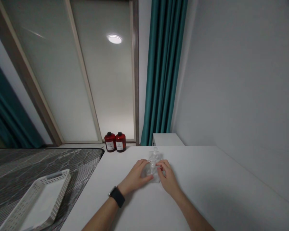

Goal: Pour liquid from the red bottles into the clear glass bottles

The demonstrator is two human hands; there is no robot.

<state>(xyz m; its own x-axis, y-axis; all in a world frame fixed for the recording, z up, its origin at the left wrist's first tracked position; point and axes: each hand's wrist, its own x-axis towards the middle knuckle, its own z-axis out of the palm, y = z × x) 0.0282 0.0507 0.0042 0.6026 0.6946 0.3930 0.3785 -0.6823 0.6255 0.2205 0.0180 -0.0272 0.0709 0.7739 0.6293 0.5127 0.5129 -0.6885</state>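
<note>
A clear, see-through plastic package [155, 156] lies on the white table in front of me, with a whitish part in its middle. Its exact kind is too blurred to make out. My left hand [136, 176], a dark watch on its wrist, curls round the package's left side, with the fingertips at its upper part and the thumb at its lower part. From the right, my right hand [168, 175] pinches the package near its middle between thumb and fingers. Beyond my left hand, two dark red bottles [120, 142] with black caps and white labels stand side by side at the table's far edge.
A white perforated basket [42, 200] sits on a grey patterned surface [86, 157] left of the white table [144, 213]. Behind the table are a low white cabinet [167, 139], a green curtain [164, 70] and frosted sliding doors [106, 89]. A plain wall [243, 80] runs along the right.
</note>
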